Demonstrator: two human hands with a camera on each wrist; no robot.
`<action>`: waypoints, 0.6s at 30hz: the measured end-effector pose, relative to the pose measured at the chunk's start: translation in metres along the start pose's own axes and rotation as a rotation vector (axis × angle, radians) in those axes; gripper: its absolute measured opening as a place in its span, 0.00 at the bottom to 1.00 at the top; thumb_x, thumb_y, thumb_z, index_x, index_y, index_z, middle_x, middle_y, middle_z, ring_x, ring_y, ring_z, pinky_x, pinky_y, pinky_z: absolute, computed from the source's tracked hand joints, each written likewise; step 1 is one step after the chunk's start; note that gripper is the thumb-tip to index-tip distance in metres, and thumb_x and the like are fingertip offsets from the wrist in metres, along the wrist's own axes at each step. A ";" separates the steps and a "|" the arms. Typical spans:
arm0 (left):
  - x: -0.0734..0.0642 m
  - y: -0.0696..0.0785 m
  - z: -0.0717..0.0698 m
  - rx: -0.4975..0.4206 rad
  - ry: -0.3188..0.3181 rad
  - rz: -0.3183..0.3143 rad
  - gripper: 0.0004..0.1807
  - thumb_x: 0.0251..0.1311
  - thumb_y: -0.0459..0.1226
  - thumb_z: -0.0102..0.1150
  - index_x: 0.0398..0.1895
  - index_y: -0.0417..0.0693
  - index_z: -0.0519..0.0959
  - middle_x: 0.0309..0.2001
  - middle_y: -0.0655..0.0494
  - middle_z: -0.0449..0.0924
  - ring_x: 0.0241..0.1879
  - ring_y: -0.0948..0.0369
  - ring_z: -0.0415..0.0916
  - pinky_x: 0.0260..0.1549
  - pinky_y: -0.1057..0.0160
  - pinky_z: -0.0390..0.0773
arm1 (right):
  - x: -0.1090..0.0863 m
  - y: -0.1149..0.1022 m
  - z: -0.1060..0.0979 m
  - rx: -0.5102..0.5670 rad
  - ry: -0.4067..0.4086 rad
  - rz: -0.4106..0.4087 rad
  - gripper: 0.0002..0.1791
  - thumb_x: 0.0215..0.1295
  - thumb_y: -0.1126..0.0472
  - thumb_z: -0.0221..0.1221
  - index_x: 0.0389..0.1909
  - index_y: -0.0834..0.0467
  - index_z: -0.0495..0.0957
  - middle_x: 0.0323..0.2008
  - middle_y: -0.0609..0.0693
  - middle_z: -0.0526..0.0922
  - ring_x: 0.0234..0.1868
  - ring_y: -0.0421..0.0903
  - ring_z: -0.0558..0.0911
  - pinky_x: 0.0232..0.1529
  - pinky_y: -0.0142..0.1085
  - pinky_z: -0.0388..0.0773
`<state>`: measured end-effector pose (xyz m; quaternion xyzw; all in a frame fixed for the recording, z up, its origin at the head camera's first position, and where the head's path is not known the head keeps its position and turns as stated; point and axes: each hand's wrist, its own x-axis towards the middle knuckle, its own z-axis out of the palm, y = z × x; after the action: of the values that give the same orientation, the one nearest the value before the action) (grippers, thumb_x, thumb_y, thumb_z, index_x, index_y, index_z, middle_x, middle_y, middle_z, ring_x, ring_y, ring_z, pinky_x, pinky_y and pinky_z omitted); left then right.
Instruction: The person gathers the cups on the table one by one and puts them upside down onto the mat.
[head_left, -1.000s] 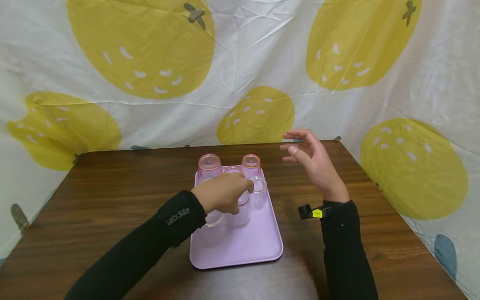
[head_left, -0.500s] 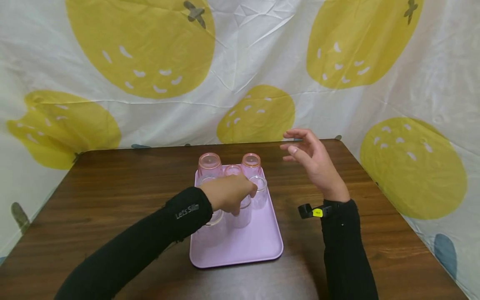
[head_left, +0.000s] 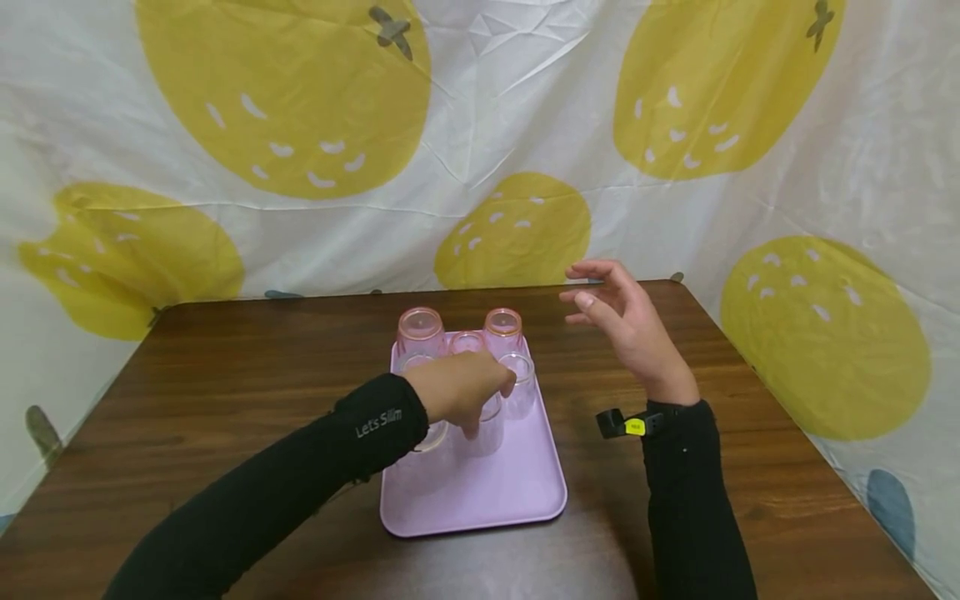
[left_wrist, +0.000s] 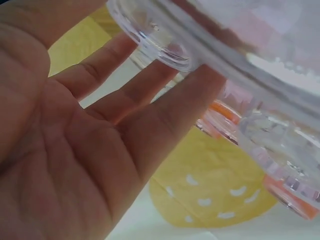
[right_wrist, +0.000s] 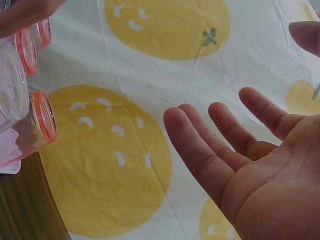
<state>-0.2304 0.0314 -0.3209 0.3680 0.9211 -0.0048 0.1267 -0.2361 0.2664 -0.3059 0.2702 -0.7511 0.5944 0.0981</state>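
Observation:
A pale purple tray (head_left: 480, 508) lies on the table with several drinking glasses standing on it. Pink-tinted glasses form the back row, including the left one (head_left: 420, 333) and the right one (head_left: 503, 332); clear glasses stand in front. My left hand (head_left: 459, 385) reaches over the tray and holds a clear glass (head_left: 487, 432) near its top, thumb on the near side. Seen from the left wrist, the fingers (left_wrist: 165, 107) pass behind clear glass. Another clear glass (head_left: 519, 387) stands close to the fingertips. My right hand (head_left: 626, 329) hovers right of the tray, fingers loosely bent, holding nothing.
Partly hidden by my left wrist, one more clear glass (head_left: 431, 437) stands at the tray's left side. The dark wooden table (head_left: 262, 358) extends around the tray. Behind it hangs a white cloth (head_left: 337, 242) with yellow fruit prints.
My left hand and the clear glass have shifted slightly to the right over the tray, mostly in the first half second. The right hand stays in place.

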 end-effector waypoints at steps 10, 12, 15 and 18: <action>-0.027 -0.001 -0.016 -0.009 0.324 0.108 0.29 0.60 0.47 0.71 0.61 0.44 0.76 0.56 0.43 0.79 0.51 0.48 0.81 0.53 0.51 0.82 | 0.002 0.002 0.002 -0.087 0.002 0.005 0.23 0.75 0.64 0.53 0.67 0.67 0.64 0.60 0.55 0.73 0.53 0.40 0.82 0.51 0.33 0.83; -0.036 -0.005 -0.019 -0.063 0.416 0.122 0.28 0.62 0.46 0.69 0.63 0.45 0.76 0.57 0.45 0.78 0.53 0.50 0.81 0.54 0.52 0.82 | 0.002 0.003 0.002 -0.096 0.003 0.006 0.24 0.75 0.64 0.53 0.67 0.68 0.64 0.60 0.56 0.73 0.53 0.41 0.82 0.51 0.31 0.83; -0.047 -0.014 -0.022 -0.155 0.544 0.119 0.26 0.64 0.45 0.66 0.63 0.46 0.77 0.58 0.48 0.78 0.57 0.53 0.79 0.57 0.53 0.80 | 0.002 0.004 0.001 -0.109 0.008 0.006 0.24 0.74 0.65 0.53 0.66 0.69 0.64 0.60 0.58 0.73 0.53 0.44 0.82 0.50 0.30 0.83; -0.056 -0.024 -0.024 -0.239 0.643 0.077 0.24 0.65 0.44 0.65 0.62 0.47 0.77 0.57 0.51 0.78 0.57 0.54 0.77 0.58 0.51 0.78 | 0.002 0.005 0.002 -0.133 0.021 0.014 0.24 0.74 0.64 0.54 0.65 0.70 0.64 0.60 0.59 0.73 0.52 0.46 0.82 0.49 0.29 0.83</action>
<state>-0.2134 -0.0219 -0.2864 0.3677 0.8934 0.2241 -0.1276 -0.2401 0.2650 -0.3098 0.2515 -0.7896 0.5468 0.1194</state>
